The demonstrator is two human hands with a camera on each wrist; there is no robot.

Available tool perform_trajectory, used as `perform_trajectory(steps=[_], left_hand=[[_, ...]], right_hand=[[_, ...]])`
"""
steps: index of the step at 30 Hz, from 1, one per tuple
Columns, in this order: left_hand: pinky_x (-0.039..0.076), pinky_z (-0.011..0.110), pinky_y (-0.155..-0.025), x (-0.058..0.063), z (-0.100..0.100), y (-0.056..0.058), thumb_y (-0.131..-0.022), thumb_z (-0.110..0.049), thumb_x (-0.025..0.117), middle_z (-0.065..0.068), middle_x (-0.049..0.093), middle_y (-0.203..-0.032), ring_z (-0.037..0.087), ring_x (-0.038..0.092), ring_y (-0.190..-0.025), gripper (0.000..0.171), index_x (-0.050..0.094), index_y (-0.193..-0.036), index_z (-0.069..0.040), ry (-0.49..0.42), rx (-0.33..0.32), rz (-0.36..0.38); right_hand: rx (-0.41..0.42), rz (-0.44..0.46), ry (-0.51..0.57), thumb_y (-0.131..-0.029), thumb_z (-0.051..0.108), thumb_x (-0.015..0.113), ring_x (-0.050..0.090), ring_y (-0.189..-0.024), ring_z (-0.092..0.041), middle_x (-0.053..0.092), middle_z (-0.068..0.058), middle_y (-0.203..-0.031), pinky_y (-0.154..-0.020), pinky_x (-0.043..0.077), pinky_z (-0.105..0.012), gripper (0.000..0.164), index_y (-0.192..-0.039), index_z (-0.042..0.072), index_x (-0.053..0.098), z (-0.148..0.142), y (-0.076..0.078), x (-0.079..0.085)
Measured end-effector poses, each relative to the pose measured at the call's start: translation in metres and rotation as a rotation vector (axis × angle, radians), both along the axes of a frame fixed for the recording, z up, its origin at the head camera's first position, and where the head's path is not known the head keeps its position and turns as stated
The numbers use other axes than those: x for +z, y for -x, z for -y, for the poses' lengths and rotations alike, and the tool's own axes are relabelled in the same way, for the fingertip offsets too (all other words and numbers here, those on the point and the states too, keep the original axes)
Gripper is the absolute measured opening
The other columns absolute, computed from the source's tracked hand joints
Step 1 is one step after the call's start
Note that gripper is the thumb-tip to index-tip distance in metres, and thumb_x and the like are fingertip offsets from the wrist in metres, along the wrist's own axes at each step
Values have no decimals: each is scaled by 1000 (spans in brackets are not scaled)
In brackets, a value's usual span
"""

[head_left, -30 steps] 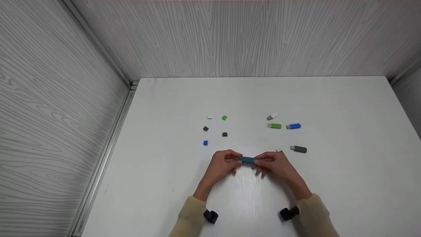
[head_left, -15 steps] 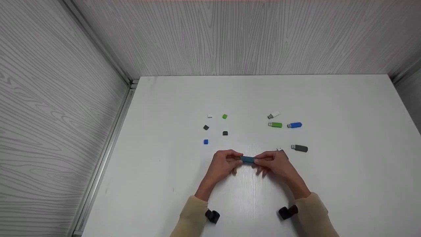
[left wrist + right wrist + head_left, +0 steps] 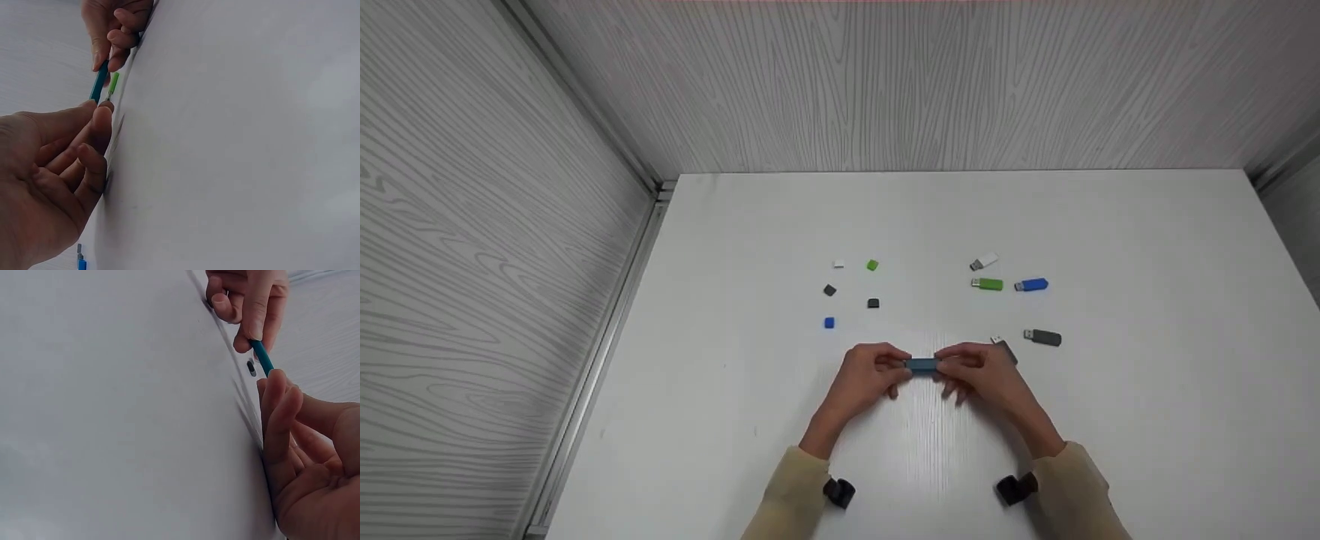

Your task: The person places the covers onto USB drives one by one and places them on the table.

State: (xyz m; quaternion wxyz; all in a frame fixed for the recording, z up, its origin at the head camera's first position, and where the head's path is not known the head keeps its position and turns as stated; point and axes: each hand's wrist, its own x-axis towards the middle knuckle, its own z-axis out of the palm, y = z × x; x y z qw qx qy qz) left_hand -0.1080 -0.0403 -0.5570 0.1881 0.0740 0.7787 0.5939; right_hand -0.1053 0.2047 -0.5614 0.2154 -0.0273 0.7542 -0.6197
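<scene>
A teal USB stick point(image 3: 922, 365) is held level between both hands, just above the table. My left hand point(image 3: 868, 379) pinches its left end between thumb and fingers. At its right end, my right hand point(image 3: 984, 373) pinches it likewise. In the left wrist view the teal USB stick point(image 3: 99, 83) spans the two sets of fingertips, and the right wrist view also shows the teal USB stick point(image 3: 261, 356). Its ends are covered by fingers, so I cannot tell whether its cap is seated. A grey USB stick point(image 3: 1006, 351) lies partly hidden behind my right hand.
Beyond my left hand lie several loose caps: a white cap point(image 3: 838, 265), green cap point(image 3: 872, 265), blue cap point(image 3: 829, 322) and dark caps point(image 3: 874, 304). Uncapped sticks lie at right: a white stick point(image 3: 985, 262), green stick point(image 3: 988, 284), blue stick point(image 3: 1032, 285) and dark grey stick point(image 3: 1044, 337).
Both hands keep their pinch on the teal USB stick, which has turned slightly to lie straighter and shifted a touch left. The head view has tilted a little since the first frame.
</scene>
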Motion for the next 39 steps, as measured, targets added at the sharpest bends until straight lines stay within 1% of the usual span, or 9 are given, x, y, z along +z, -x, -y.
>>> perform_trajectory(steps=[6,11,17,22,25,28,30,34,39], left_hand=[[51,21,-61,2,-1,1,-95,-7,75,7,79,-97,9,62,-63,21,78,-116,-6,59,17,-31],[52,22,-63,2,0,0,-96,-8,75,6,78,-97,9,63,-66,21,78,-117,-7,75,18,-32],[53,22,-65,3,1,0,-96,-8,74,7,79,-100,10,64,-69,22,77,-117,-8,83,8,-32],[53,22,-65,4,1,-1,-95,-7,74,6,79,-100,9,65,-69,22,77,-117,-7,100,8,-36],[52,21,-65,5,0,-1,-95,-8,74,5,79,-98,7,63,-68,22,77,-117,-7,126,6,-53],[51,20,-65,5,0,-2,-95,-8,75,3,77,-97,4,61,-67,23,77,-117,-9,167,-3,-94],[49,19,-65,5,0,-2,-94,-8,75,3,77,-98,3,60,-67,23,78,-117,-9,191,-10,-124],[49,18,-68,4,0,-4,-94,-7,76,5,76,-100,3,59,-72,22,78,-116,-8,220,-17,-164],[50,20,-73,3,1,-4,-94,-8,77,4,75,-100,5,58,-78,21,78,-115,-8,245,-21,-181]], right_hand=[[2,-17,-33,-100,19,73,74,-70,-15,79,-15,-92,-63,61,-27,36,-128,-4,69,2,-4,1],[19,-57,-119,-97,15,77,71,-73,-15,78,-16,-99,-65,60,-26,35,-128,1,70,4,-7,4],[-2,-104,-247,-95,13,78,66,-70,-13,76,-11,-95,-63,57,-25,28,-122,5,73,10,-9,8],[2,-187,-354,-95,11,78,62,-74,-13,76,-8,-97,-62,53,-24,25,-119,7,75,13,-11,11],[2,-246,-410,-94,9,79,61,-82,-15,76,-7,-100,-70,52,-24,24,-117,9,76,14,-12,12],[1,-289,-441,-92,8,79,60,-88,-16,74,-6,-101,-79,51,-26,23,-115,10,77,15,-13,11],[3,-312,-448,-92,7,80,60,-88,-16,72,-5,-99,-81,50,-28,23,-114,11,78,15,-13,10],[8,-341,-456,-90,6,81,58,-86,-15,70,-5,-95,-80,50,-28,22,-112,10,79,15,-13,9],[15,-327,-464,-91,7,80,57,-85,-15,68,-4,-93,-79,49,-28,21,-112,11,79,16,-13,8]])
